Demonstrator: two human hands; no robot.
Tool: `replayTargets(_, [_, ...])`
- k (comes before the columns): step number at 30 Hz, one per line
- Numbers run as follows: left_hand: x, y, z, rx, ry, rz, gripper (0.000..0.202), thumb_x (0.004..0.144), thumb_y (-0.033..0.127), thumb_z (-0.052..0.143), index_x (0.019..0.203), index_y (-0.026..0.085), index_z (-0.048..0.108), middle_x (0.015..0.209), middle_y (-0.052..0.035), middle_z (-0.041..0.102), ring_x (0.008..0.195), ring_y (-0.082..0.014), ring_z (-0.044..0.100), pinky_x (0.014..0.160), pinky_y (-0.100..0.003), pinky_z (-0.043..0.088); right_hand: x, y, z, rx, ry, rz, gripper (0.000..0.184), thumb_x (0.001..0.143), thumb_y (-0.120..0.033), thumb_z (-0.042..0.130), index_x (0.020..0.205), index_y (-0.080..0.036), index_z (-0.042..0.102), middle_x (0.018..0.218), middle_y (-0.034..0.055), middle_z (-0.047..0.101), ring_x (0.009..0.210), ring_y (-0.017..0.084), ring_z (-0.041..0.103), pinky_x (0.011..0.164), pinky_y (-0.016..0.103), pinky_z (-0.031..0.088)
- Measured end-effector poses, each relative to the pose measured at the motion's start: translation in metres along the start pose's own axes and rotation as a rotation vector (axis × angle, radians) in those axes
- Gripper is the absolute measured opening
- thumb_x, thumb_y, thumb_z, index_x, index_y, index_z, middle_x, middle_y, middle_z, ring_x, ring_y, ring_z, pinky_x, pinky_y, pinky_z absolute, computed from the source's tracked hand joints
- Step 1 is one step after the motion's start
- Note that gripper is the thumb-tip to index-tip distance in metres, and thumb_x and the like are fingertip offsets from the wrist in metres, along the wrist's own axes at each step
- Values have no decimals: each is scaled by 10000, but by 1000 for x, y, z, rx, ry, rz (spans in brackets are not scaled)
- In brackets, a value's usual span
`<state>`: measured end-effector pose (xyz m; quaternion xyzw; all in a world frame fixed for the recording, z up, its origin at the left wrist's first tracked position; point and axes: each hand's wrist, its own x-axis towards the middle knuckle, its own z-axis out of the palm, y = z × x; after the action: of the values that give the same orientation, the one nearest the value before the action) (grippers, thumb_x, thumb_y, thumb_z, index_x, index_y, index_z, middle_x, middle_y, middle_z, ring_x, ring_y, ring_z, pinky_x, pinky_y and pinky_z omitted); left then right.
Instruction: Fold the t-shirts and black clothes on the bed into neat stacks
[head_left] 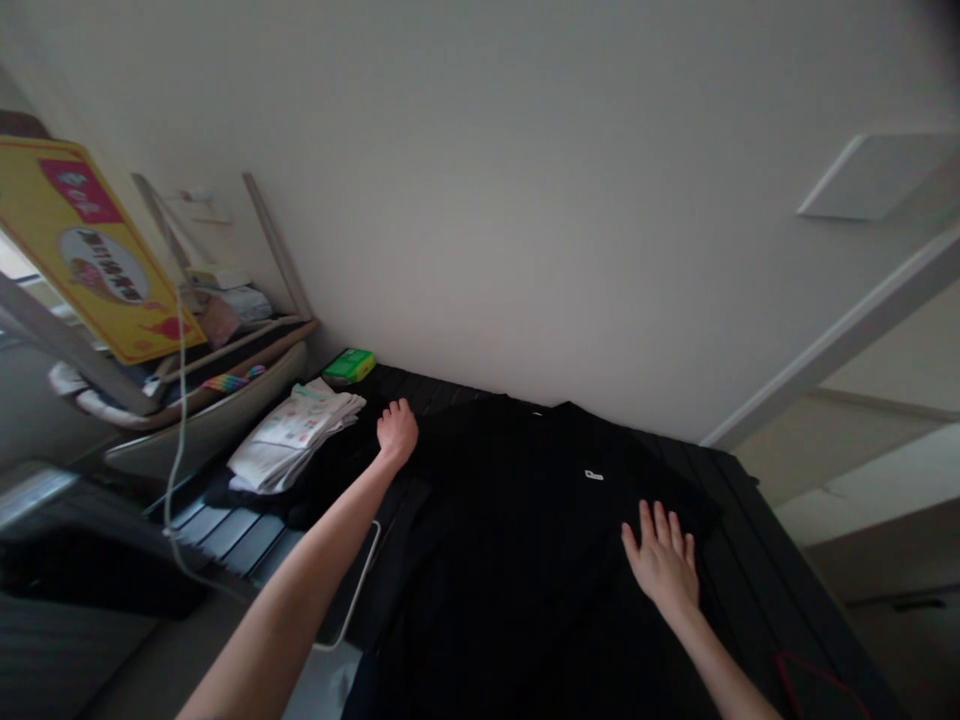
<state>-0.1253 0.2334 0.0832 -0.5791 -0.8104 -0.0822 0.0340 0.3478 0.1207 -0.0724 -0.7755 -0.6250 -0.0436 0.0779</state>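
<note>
Black shirt (pixel 525 540) lies spread on a dark slatted board (pixel 225 535). The right hand (pixel 661 560) rests open on it, fingers spread, pressing evenly; the left hand (pixel 397 435), loosely curled, grasps nothing at the far left edge, near folded white papers (pixel 292 440) and a green box (pixel 349 366).

Dark slatted bench (pixel 225 535), black garment (pixel 517 560) spread flat across it, folded white printed cloth stack (pixel 289 440) alongside, small green box (pixel 349 366) at far edge
</note>
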Motion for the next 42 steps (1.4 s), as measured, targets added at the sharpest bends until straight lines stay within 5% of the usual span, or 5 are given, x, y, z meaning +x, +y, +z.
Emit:
replayTargets(7, [-95, 56, 53, -166, 7, 498, 425, 966, 309, 337, 1370, 209, 424, 1530, -76, 304, 1381, -268, 284, 1096, -445, 273, -17, -43, -14, 2, 151, -150, 593, 928, -348, 186, 1473, -140, 294, 1589, 102, 74, 1449, 299, 23, 1133, 563, 105])
replayTargets(11, [-126, 73, 87, -180, -142, 486, 546, 962, 486, 293, 1441, 234, 361, 1518, -54, 337, 1399, -307, 258, 1114, -515, 236, -35, -89, -11, 40, 51, -255, 625, 929, -468, 251, 1474, -167, 304, 1588, 75, 104, 1447, 308, 57, 1148, 513, 126])
replayTargets(15, [-107, 71, 105, -131, -56, 423, 622, 933, 538, 321, 1488, 260, 271, 1562, -21, 230, 1439, -316, 125, 1154, -542, 114, -34, -111, -17, 32, -64, -279, 645, 926, -489, 270, 1499, -195, 234, 1582, 65, 136, 1440, 297, 124, 1153, 502, 111])
replayTargets(23, [-49, 61, 113, -128, -82, 379, 639, 935, 555, 288, 1488, 237, 270, 1551, -23, 264, 1425, -273, 204, 1165, -473, 144, 16, -147, -45, 46, -260, -271, 693, 878, -530, 413, 1458, -156, 348, 1523, 172, 289, 1381, 377, 272, 1118, 499, 185])
replayTargets(42, [-60, 60, 105, -127, 51, 356, 520, 955, 384, 300, 1394, 147, 445, 1506, -75, 356, 1428, -237, 202, 1170, -423, 152, 10, -159, -20, 121, -102, -214, 671, 923, -513, 254, 1487, -150, 269, 1570, 83, 184, 1440, 286, 130, 1160, 451, 100])
